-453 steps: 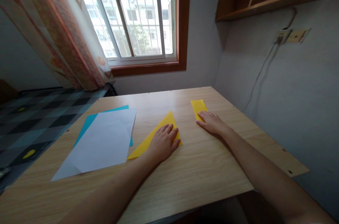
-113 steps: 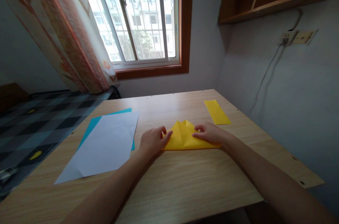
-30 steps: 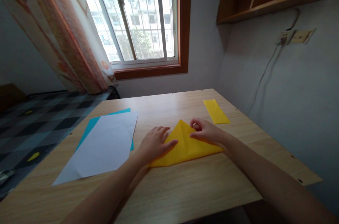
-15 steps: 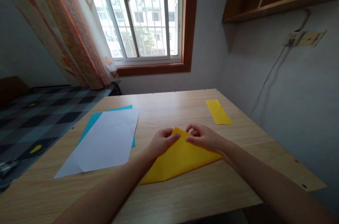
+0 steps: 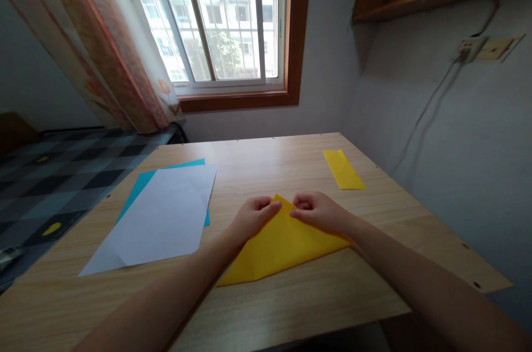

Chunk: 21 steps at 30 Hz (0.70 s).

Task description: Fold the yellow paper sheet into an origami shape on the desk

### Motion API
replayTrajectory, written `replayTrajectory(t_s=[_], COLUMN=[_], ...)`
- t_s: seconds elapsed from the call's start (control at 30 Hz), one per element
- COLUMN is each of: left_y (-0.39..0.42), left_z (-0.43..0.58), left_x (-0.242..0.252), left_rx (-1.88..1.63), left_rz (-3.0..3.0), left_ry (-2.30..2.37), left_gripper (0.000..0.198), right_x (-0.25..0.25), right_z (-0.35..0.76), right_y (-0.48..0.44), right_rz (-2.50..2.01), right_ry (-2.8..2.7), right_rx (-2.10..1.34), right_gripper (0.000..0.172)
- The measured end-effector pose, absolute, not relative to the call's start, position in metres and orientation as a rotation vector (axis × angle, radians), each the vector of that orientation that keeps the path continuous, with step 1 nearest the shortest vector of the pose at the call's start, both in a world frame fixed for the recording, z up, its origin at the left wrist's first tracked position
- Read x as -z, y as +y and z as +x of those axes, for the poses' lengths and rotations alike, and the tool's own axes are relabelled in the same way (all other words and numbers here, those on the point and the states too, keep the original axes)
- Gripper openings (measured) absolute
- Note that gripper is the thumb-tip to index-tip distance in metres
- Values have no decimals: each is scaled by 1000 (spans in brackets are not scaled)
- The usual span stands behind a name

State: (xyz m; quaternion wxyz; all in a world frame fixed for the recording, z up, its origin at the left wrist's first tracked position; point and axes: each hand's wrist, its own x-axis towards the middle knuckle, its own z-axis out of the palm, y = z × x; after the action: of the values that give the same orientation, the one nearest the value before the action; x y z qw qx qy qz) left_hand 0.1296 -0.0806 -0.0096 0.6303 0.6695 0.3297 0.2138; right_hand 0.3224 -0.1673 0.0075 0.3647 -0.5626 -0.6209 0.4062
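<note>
Yellow folded sheet (image 5: 282, 246) lying flat on the wooden desk (image 5: 299, 307), middle of the near half, one point aimed far and pinched from both sides: left hand (image 5: 251, 219) curled shut on the tip's left edge, right hand (image 5: 322, 213) curled shut on its right edge, fingertips almost meeting. Well apart at far right, a narrow yellow strip (image 5: 343, 169); to the left, a white sheet (image 5: 162, 219) overlapping a teal sheet (image 5: 139, 188). Beyond the desk's far edge, a barred window (image 5: 220, 19) and a patterned curtain (image 5: 103, 41) on its left.
</note>
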Motion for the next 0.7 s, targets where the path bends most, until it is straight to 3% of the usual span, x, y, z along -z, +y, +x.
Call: replayTrajectory(t_s=[0.7], left_y=[-87], left_z=[132], left_x=[0], left_rx=[-577], left_rz=[1593], left_ry=[814], left_gripper=[39], right_x=[-7], right_z=[322], right_y=[-167], right_rz=[-1433], right_ry=[-1572], right_rx=[-1090], right_gripper=[25])
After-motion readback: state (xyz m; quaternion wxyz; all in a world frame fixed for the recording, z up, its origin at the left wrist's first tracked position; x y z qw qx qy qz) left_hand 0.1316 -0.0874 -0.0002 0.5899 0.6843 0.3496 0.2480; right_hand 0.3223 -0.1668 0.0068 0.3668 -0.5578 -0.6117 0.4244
